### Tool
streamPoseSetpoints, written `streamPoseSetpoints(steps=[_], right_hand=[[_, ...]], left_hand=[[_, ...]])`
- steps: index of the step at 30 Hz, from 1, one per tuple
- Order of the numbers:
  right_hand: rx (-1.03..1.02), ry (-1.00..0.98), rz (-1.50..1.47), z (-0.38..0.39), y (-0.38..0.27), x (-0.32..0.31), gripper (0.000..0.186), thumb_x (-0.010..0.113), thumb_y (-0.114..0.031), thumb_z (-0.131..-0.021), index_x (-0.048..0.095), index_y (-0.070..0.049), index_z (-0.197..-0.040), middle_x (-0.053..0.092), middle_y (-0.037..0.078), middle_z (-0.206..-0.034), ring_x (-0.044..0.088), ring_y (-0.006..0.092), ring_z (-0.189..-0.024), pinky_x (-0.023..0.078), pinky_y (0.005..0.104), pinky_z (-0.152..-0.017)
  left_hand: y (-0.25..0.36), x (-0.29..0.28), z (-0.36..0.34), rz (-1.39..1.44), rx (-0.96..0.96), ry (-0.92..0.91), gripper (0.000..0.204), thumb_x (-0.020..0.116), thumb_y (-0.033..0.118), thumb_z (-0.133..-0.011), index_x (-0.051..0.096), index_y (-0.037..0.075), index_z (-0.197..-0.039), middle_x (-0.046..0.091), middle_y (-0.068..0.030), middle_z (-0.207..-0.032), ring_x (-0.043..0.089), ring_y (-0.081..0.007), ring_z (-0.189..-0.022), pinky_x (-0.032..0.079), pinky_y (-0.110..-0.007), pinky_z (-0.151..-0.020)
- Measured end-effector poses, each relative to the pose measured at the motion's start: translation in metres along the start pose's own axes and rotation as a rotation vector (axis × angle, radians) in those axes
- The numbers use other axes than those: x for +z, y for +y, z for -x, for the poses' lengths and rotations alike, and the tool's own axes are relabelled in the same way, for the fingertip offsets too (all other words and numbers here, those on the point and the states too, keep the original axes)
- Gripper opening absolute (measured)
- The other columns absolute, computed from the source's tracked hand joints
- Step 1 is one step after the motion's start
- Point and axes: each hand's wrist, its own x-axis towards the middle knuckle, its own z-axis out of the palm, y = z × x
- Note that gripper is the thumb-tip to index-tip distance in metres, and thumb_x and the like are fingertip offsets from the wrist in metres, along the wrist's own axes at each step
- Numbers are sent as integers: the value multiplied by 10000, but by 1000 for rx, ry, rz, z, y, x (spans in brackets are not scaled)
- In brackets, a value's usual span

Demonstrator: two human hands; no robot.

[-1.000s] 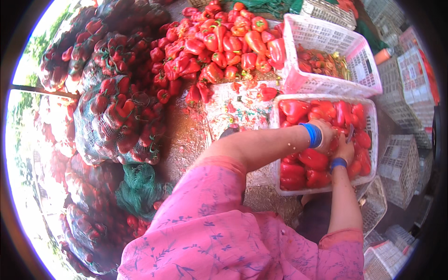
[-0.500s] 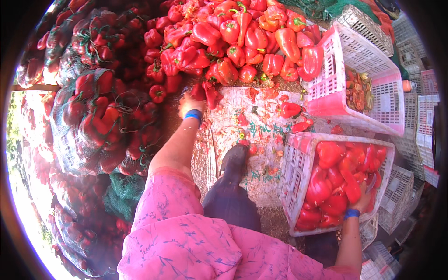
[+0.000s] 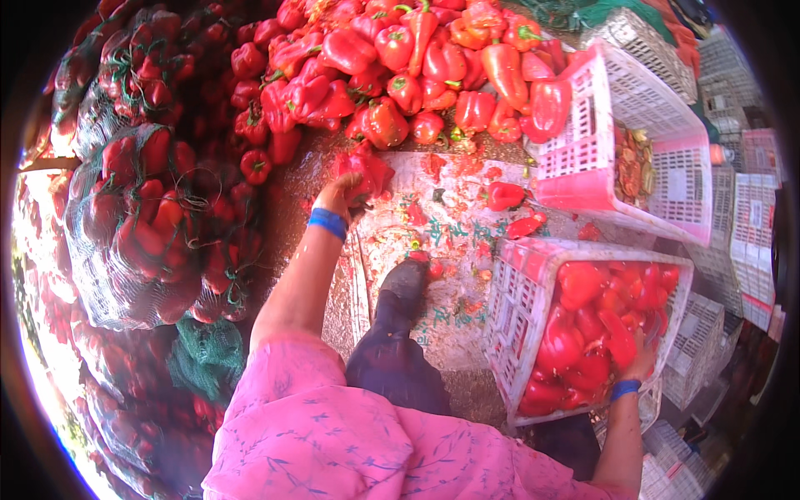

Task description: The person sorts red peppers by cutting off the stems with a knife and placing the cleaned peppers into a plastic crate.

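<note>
My left hand (image 3: 345, 190), with a blue band at the wrist, is closed around a red bell pepper (image 3: 369, 171) near the front edge of a big heap of red peppers (image 3: 400, 58). Whether it holds more than one pepper is hard to tell. At the right, my right hand (image 3: 642, 360), also blue-banded, reaches into a tilted pink-and-white plastic crate (image 3: 497, 321) filled with red peppers (image 3: 575, 333). It rests against a long red pepper (image 3: 618, 339) there; its fingers are partly hidden among the peppers.
Mesh sacks of red peppers (image 3: 142, 225) are stacked at the left, with green netting (image 3: 204, 354) below. Another pink-and-white crate (image 3: 583, 187) holds scraps. A loose pepper (image 3: 504, 197) and red bits litter a flattened cardboard sheet (image 3: 467, 342), where my boot (image 3: 403, 283) stands.
My left hand has come back slightly toward me from the heap's edge, bringing a red pepper with it. My right hand stays in the crate. The whole view has shifted a little.
</note>
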Motion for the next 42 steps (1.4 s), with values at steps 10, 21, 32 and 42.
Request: streamPoseSetpoints(steps=[10,21,32,42], right_hand=[[-27,-213,-673,101,-158,-84,443,672,-388,-962,657,-45,-1240,637,27,-762,590,129,-561,463,270,-496],[-460,-589,-803,141,-166,-126,539,745,-227,-925,579,-14,-1391,716,38,-1109,630,87,-999,515,284,-895],[-356,-549,-910,135,-132,-109,587,758,-434,-907,645,9,-1275,712,110,-1133,640,150,-1049,508,310,-920],[-267,-273,-581,137,-156,-106,372,633,-376,-994,668,-16,-908,665,102,-753,624,195,-688,507,363,-668]], left_hand=[[-48,211,274,-97,413,-812,696,771,135,-815,472,19,-1433,680,-114,-1148,662,-265,-1053,536,-449,-933],[-163,345,424,-326,266,-1122,758,757,154,-867,374,28,-1510,620,-96,-1320,599,-217,-1215,446,-379,-1083],[-194,338,404,-12,-25,-1135,692,774,139,-854,445,65,-1459,651,-119,-1272,635,-305,-1184,492,-454,-1061],[-194,347,358,-128,282,-1012,535,764,253,-915,533,51,-1353,672,-68,-1183,678,-225,-1054,569,-380,-930]])
